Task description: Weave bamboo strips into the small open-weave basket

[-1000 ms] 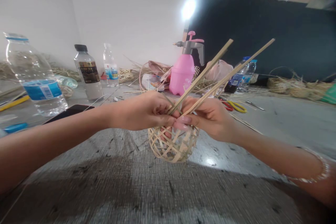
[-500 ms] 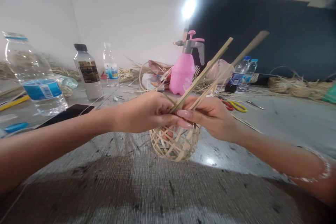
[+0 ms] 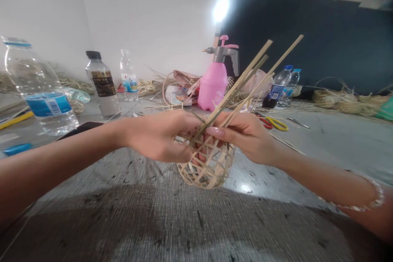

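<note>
Bamboo strips (image 3: 245, 77) rise up and to the right from a small open-weave basket (image 3: 205, 170), which is held low over the table (image 3: 138, 213) between both hands. Whether it touches the table cannot be told.

Left hand (image 3: 159, 137): fingers closed around the basket rim, fingertips inside the lattice.

Right hand (image 3: 245, 135): thumb and fingers pinched on the strip bases at the rim.

Step in hand, as judged: gathering the loose ends at the mouth of the weave. The next move calls for a firm left-hand hold while one strip is bent and tucked without splitting.

Behind stand a pink spray bottle (image 3: 213, 84), scissors (image 3: 274, 124) and a water bottle (image 3: 39, 90). None obstructs, but the crossing free ends crowd the fingers.
</note>
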Action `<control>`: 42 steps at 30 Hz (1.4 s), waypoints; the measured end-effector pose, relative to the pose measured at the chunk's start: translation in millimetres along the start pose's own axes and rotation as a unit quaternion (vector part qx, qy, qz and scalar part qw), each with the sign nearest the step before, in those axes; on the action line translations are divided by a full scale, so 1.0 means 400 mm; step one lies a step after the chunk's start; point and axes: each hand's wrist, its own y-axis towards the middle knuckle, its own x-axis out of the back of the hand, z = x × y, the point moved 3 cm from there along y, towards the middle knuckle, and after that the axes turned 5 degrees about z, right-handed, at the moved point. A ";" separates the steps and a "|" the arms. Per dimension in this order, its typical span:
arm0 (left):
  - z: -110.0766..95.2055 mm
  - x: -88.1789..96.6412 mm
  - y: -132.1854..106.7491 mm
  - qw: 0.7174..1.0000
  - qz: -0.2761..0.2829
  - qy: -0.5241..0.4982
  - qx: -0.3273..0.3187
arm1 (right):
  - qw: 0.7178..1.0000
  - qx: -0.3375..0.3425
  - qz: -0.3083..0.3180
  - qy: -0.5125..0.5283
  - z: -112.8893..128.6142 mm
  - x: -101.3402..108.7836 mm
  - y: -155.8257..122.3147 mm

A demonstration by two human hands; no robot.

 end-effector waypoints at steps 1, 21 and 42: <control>-0.003 0.002 -0.001 1.000 0.001 0.015 0.002 | 1.000 0.001 -0.001 0.001 -0.001 0.000 0.000; -0.012 0.007 -0.004 0.998 0.016 0.052 0.021 | 1.000 -0.012 -0.001 0.009 -0.004 -0.003 -0.002; -0.013 0.005 -0.003 0.999 0.022 0.031 0.001 | 1.000 -0.009 -0.016 0.019 0.001 -0.009 -0.003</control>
